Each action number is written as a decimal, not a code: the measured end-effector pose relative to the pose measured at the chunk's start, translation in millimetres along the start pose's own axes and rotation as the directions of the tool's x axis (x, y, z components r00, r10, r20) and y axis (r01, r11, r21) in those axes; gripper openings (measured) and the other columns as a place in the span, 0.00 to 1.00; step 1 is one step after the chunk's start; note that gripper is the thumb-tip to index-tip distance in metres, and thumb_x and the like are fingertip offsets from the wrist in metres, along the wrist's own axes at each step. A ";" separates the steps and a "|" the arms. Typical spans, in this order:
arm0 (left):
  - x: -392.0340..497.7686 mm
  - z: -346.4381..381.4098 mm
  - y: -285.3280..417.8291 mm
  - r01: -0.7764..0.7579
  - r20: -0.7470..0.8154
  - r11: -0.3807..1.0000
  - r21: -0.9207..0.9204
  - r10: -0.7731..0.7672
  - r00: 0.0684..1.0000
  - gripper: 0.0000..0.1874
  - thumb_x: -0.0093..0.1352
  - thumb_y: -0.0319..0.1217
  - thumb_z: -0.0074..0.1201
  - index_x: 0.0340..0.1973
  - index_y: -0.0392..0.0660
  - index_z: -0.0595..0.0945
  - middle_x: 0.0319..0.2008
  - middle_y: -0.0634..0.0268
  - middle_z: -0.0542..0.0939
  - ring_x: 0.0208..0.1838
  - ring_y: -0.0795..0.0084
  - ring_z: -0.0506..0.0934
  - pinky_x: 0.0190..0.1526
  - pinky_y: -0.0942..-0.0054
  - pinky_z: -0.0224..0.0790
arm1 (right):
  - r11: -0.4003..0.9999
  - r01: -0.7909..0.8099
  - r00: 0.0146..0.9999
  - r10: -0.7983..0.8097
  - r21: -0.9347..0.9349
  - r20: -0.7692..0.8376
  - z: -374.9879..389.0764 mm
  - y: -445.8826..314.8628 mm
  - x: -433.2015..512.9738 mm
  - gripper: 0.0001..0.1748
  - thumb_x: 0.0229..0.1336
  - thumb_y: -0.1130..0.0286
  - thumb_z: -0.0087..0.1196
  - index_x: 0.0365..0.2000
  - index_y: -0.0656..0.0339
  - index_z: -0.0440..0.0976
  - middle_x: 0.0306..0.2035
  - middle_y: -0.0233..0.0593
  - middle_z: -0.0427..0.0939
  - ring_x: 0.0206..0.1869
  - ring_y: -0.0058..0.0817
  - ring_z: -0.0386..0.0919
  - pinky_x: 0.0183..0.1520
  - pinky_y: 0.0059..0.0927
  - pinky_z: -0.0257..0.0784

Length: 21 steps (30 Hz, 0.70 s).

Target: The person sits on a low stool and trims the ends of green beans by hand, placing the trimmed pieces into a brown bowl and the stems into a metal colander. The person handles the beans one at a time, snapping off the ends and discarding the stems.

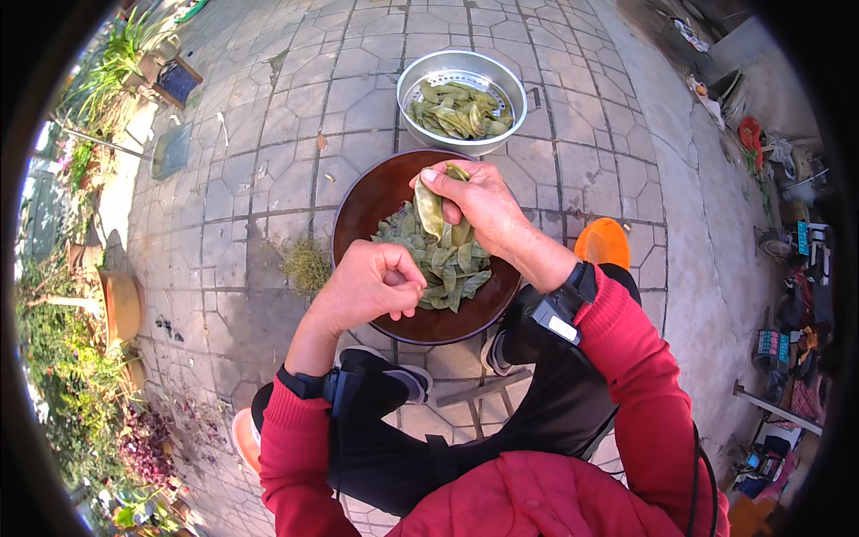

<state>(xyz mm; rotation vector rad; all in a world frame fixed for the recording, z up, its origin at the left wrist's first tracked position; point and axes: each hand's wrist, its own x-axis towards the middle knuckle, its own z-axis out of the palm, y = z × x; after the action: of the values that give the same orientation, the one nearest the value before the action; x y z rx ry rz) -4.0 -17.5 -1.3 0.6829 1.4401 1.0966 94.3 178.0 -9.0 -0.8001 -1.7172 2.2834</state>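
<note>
My right hand (480, 201) grips a few flat green bean pods (429, 208) between thumb and fingers, above a wide brown basin (356, 201). One pod hangs down from the thumb. Over the basin's near left rim, my left hand (376, 282) is curled with thumb and fingertips pinched together; no object shows clearly in it. Inside the basin lies a heap of flat bean pods (449, 268), partly hidden by my hands. Just beyond stands a round metal steamer pan (463, 60) with a perforated bottom, holding more flat pods (460, 111).
A small pile of stringy green trimmings (307, 265) lies on the paving (282, 168), left of the basin. An orange rounded object (602, 243) is by my right knee. Potted plants (121, 309) line the left side, near a dustpan (170, 151). Assorted household items (798, 302) crowd the right.
</note>
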 end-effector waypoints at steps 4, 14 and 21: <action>5.9 17.6 -12.5 0.049 -0.071 0.993 -0.106 -0.057 0.996 0.03 0.68 0.18 0.54 0.36 0.34 0.81 0.34 0.56 0.86 0.31 0.71 0.86 0.30 0.75 0.80 | 0.985 -0.015 0.998 0.025 0.170 -0.056 -3.9 1.4 4.4 0.09 0.68 0.67 0.60 0.40 0.63 0.80 0.29 0.28 0.77 0.24 0.15 0.69 0.28 0.21 0.62; 21.1 5.6 -17.6 -0.313 -0.473 0.884 -0.348 0.122 0.872 0.10 0.72 0.22 0.59 0.48 0.32 0.82 0.40 0.56 0.85 0.40 0.68 0.87 0.42 0.73 0.83 | 0.957 -0.012 0.993 0.046 0.288 -0.110 8.8 2.2 0.7 0.04 0.68 0.73 0.57 0.38 0.62 0.73 0.31 0.35 0.80 0.26 0.21 0.78 0.28 0.25 0.70; 23.4 -2.9 -18.5 -0.351 -0.599 0.916 -0.192 0.174 0.782 0.07 0.70 0.20 0.60 0.43 0.32 0.85 0.36 0.57 0.86 0.37 0.70 0.87 0.38 0.75 0.82 | 0.910 0.216 0.966 -0.253 -0.353 -0.061 1.2 -3.8 -1.3 0.14 0.60 0.71 0.65 0.46 0.63 0.81 0.39 0.41 0.83 0.38 0.31 0.84 0.38 0.31 0.77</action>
<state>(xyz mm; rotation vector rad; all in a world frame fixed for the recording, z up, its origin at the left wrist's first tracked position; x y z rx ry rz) -8.0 -4.8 -28.2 0.3503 1.6555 1.8177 94.1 177.6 -4.9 -0.7098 -2.0682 1.7790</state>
